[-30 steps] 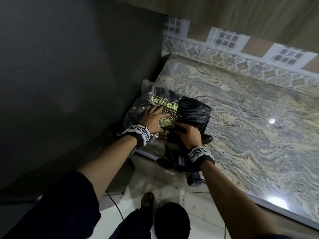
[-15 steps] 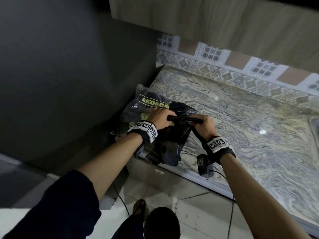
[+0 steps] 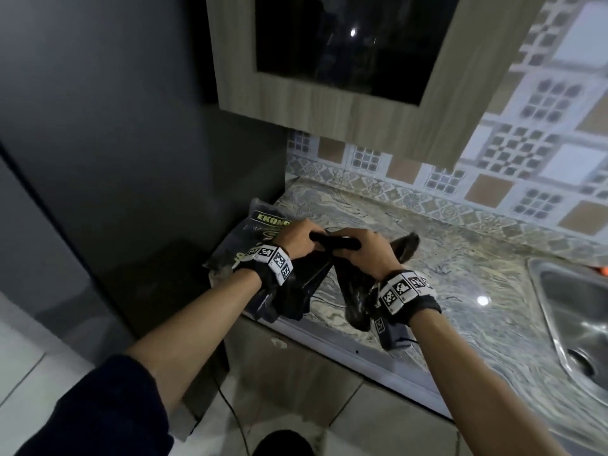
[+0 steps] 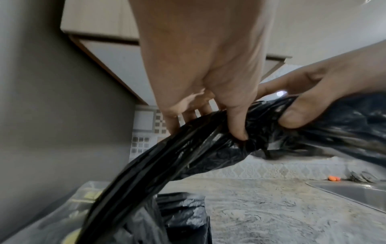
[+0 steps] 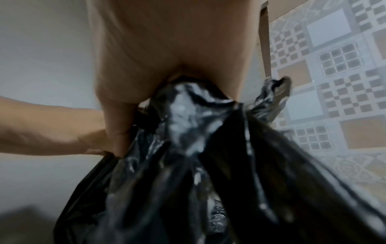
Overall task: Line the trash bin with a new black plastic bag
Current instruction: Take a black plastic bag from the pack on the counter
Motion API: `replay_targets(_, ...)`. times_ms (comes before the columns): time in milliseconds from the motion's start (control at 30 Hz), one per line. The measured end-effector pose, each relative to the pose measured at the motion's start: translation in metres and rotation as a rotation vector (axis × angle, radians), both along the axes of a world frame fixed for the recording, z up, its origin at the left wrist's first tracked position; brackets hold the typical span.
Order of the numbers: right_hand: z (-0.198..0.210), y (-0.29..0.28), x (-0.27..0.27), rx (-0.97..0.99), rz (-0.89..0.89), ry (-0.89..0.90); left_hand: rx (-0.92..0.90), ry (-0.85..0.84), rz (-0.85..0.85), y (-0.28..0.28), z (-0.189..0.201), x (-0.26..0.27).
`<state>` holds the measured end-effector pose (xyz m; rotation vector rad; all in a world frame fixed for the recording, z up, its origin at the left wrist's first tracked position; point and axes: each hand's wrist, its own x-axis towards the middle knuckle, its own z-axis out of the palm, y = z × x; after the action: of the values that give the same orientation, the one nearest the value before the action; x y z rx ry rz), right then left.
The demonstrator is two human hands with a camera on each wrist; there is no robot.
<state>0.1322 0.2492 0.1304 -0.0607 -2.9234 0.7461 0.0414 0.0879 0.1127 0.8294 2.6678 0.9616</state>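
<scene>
Black plastic bag is bunched up, held in the air just above the front edge of the marbled countertop, w/ both loose ends hanging down toward the counter edge; a short twisted tail of it sticks out past the right side. Left hand grips the gathered top of the bag, fingers curled round it; in the left wrist view the thumb presses into the crumpled plastic. Right hand grips the same rolled section right beside the left, knuckles almost touching; the right wrist view shows plastic spilling out from under the palm, blurry. Both wrists carry bands w/ black-and-white marker squares. Behind the left hand, on the counter's left end, lies a clear pkg of bags w/ yellow "EKONO…" lettering, rest of the print hidden. Left of that is a dark grey fridge-like surface. Above hangs a wood-look cabinet w/ dark glass panel, patterned tile backsplash behind the counter. Steel sink sits at far right, small orange object near its back edge.
</scene>
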Motion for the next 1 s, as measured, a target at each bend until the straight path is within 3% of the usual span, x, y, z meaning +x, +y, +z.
replay_targets(67, 0.004, -0.006, 0.01, -0.031, -0.043, 0.121, 0.049, 0.028, 0.056, -0.008, 0.006, 0.007)
replay_targets(233, 0.011, -0.025, 0.027, -0.096, -0.173, 0.277, 0.234, 0.322, 0.354, -0.036, 0.013, 0.026)
replay_targets(333, 0.015, -0.048, 0.033, -0.131, -0.23, 0.31, 0.359, 0.177, 0.484, -0.051, 0.025, 0.044)
replay_targets(433, 0.017, -0.08, 0.041, -0.152, -0.211, 0.31, 0.522, -0.169, 0.429, -0.065, 0.038, 0.051)
replay_targets(500, 0.014, -0.103, 0.047, -0.154, -0.163, 0.29, 0.649, -0.3, 0.382, -0.078, 0.041, 0.047)
replay_targets(667, 0.013, -0.15, 0.069, -0.232, -0.065, 0.16, 0.725, -0.253, 0.331, -0.121, 0.054, 0.039)
replay_targets(866, 0.051, -0.184, 0.072, -0.619, -0.079, 0.27, 0.583, -0.198, 0.117, -0.156, 0.059, 0.05)
replay_targets(1000, 0.074, -0.2, 0.068, -0.695, -0.021, 0.307, 0.638, -0.258, 0.01, -0.175, 0.072, 0.065)
